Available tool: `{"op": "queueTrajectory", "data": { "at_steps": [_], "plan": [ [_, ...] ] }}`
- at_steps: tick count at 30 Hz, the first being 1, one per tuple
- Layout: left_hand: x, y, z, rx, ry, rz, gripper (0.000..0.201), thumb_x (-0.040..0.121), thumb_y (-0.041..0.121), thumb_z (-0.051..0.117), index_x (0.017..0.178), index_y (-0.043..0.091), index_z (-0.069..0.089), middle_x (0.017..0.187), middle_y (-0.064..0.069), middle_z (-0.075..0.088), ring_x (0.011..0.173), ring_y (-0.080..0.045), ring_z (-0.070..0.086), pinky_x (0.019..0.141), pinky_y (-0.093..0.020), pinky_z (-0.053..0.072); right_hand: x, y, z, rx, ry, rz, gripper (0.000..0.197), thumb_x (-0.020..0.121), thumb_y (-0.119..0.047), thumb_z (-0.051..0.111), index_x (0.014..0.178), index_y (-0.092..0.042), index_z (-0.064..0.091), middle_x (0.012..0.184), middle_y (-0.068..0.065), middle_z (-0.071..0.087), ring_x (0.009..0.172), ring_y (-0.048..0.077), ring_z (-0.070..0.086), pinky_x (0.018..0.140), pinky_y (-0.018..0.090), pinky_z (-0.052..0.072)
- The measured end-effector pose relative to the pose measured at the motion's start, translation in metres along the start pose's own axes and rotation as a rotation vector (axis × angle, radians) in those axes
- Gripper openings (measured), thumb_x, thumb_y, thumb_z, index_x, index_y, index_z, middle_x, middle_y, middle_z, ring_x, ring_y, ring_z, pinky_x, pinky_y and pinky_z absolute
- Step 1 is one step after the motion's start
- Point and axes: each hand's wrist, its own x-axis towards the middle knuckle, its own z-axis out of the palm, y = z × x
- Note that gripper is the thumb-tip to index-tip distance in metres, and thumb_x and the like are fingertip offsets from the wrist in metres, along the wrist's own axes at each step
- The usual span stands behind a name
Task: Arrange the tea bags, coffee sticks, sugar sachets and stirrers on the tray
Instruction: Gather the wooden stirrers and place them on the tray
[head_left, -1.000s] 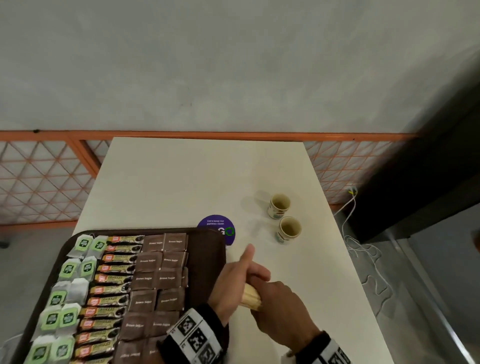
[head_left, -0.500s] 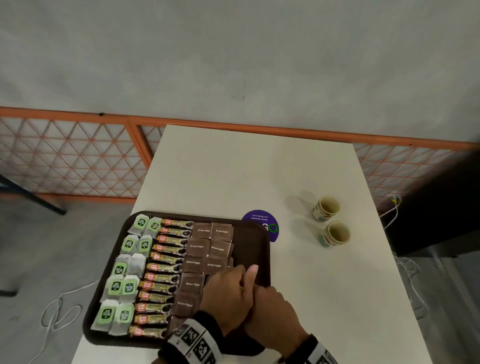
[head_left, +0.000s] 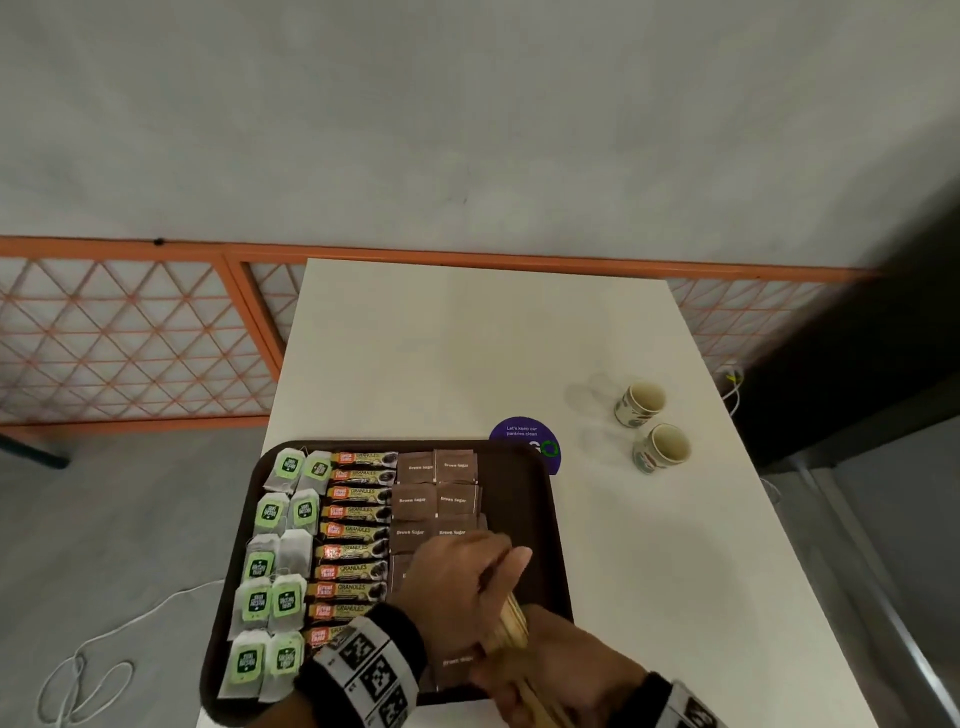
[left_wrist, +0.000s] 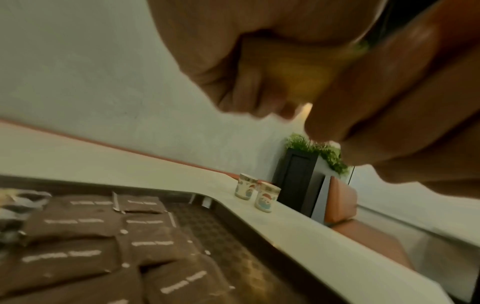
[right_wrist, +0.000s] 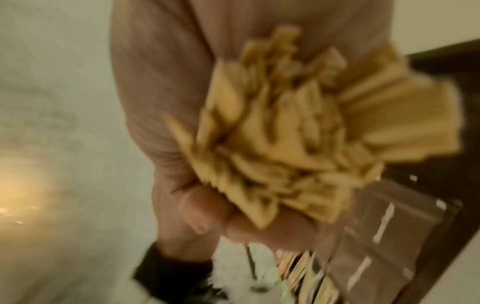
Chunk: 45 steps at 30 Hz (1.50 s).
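Note:
A dark brown tray (head_left: 524, 499) holds green-tagged tea bags (head_left: 283, 540) in its left columns, coffee sticks (head_left: 356, 535) in the middle and brown sugar sachets (head_left: 434, 499) to their right. A bare strip runs along the tray's right side. Over the near end of that strip, both hands hold one bundle of wooden stirrers (head_left: 511, 623). My left hand (head_left: 467, 582) wraps around the bundle's far part. My right hand (head_left: 566, 670) grips its near end. In the right wrist view the stirrers (right_wrist: 285, 144) fan out, blurred.
Two small paper cups (head_left: 652, 426) stand on the white table (head_left: 467, 353) to the right of the tray. A round purple sticker (head_left: 522, 434) lies by the tray's far right corner. An orange lattice rail (head_left: 130, 338) runs behind the table. A white cable (head_left: 104, 654) lies on the floor at left.
Both hands carried the stirrer bundle leftward from the tray's right edge to above the tray's right strip. The head view swung left, showing the whole tray.

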Motion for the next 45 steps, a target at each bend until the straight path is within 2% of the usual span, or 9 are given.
{"op": "queueTrajectory", "data": {
  "at_steps": [2, 4, 9, 13, 21, 29, 38, 42, 45],
  "plan": [
    [0.0, -0.013, -0.01, 0.038, -0.044, -0.142, 0.051, 0.093, 0.068, 0.024, 0.114, 0.035, 0.056, 0.11, 0.019, 0.055, 0.089, 0.0, 0.058, 0.078, -0.026, 0.05, 0.017, 0.007, -0.006, 0.083, 0.121, 0.038, 0.009, 0.085, -0.007, 0.064, 0.078, -0.012, 0.064, 0.062, 0.002, 0.058, 0.049, 0.013, 0.053, 0.05, 0.023, 0.046],
    [-0.006, -0.028, -0.021, -0.04, 0.0, -0.239, 0.047, 0.095, 0.061, 0.033, 0.131, 0.035, 0.049, 0.123, 0.022, 0.045, 0.104, 0.002, 0.056, 0.083, -0.022, 0.048, 0.038, 0.022, -0.016, 0.034, 0.38, 0.072, 0.007, 0.085, -0.005, 0.06, 0.081, -0.009, 0.063, 0.061, 0.003, 0.057, 0.046, 0.014, 0.052, 0.047, 0.025, 0.044],
    [-0.041, -0.053, -0.041, -0.083, -0.032, -0.282, 0.011, 0.098, 0.037, 0.051, 0.099, 0.036, 0.062, 0.089, 0.021, 0.064, 0.082, 0.007, 0.059, 0.066, -0.01, 0.043, 0.085, 0.05, -0.033, -0.181, 0.827, 0.256, 0.025, 0.085, -0.019, 0.059, 0.106, -0.005, 0.059, 0.091, 0.01, 0.069, 0.06, 0.019, 0.067, 0.044, 0.019, 0.048],
    [-0.069, -0.071, -0.045, -0.138, -0.173, -0.298, 0.011, 0.096, 0.034, 0.055, 0.089, 0.037, 0.064, 0.085, 0.015, 0.068, 0.085, -0.002, 0.061, 0.072, -0.02, 0.05, 0.096, 0.052, -0.024, -0.248, 0.918, 0.337, 0.037, 0.085, -0.027, 0.061, 0.115, -0.007, 0.055, 0.111, 0.011, 0.065, 0.097, 0.029, 0.068, 0.076, 0.033, 0.057],
    [-0.078, -0.065, -0.05, -0.275, -0.294, -0.316, 0.01, 0.096, 0.03, 0.057, 0.095, 0.029, 0.067, 0.09, 0.017, 0.069, 0.087, 0.009, 0.059, 0.072, -0.008, 0.044, 0.095, 0.048, -0.012, -0.344, 0.952, 0.4, 0.059, 0.088, -0.044, 0.064, 0.129, -0.008, 0.042, 0.131, 0.013, 0.053, 0.12, 0.033, 0.055, 0.094, 0.04, 0.047],
    [-0.081, -0.077, -0.06, -0.214, -0.371, -0.335, 0.012, 0.096, 0.034, 0.057, 0.098, 0.027, 0.066, 0.096, 0.016, 0.069, 0.089, 0.007, 0.061, 0.078, -0.012, 0.049, 0.088, 0.039, -0.002, -0.595, 0.98, 0.437, 0.045, 0.09, -0.035, 0.063, 0.123, -0.011, 0.046, 0.124, 0.007, 0.054, 0.111, 0.024, 0.058, 0.087, 0.033, 0.048],
    [-0.084, -0.082, -0.065, -0.224, -0.31, -0.372, 0.013, 0.097, 0.031, 0.056, 0.094, 0.027, 0.068, 0.094, 0.014, 0.07, 0.091, 0.009, 0.059, 0.078, -0.012, 0.046, 0.094, 0.037, 0.001, -0.737, 0.901, 0.239, 0.014, 0.097, -0.021, 0.054, 0.11, -0.015, 0.054, 0.114, 0.003, 0.055, 0.089, 0.018, 0.054, 0.079, 0.03, 0.049],
    [-0.089, -0.086, -0.071, -0.235, -0.273, -0.396, 0.013, 0.096, 0.031, 0.056, 0.091, 0.028, 0.068, 0.091, 0.014, 0.071, 0.088, 0.007, 0.061, 0.076, -0.013, 0.046, 0.095, 0.037, -0.006, -0.731, 0.961, 0.242, 0.017, 0.096, -0.019, 0.053, 0.113, -0.016, 0.053, 0.121, 0.005, 0.05, 0.111, 0.024, 0.054, 0.084, 0.035, 0.049],
    [-0.093, -0.092, -0.08, -0.256, -0.247, -0.421, 0.013, 0.096, 0.029, 0.057, 0.088, 0.028, 0.067, 0.087, 0.016, 0.071, 0.084, 0.003, 0.063, 0.077, -0.017, 0.05, 0.093, 0.037, -0.012, -0.726, 0.903, 0.231, 0.005, 0.097, -0.02, 0.05, 0.099, -0.016, 0.052, 0.114, 0.005, 0.055, 0.102, 0.022, 0.057, 0.084, 0.033, 0.051]
  ]
}}
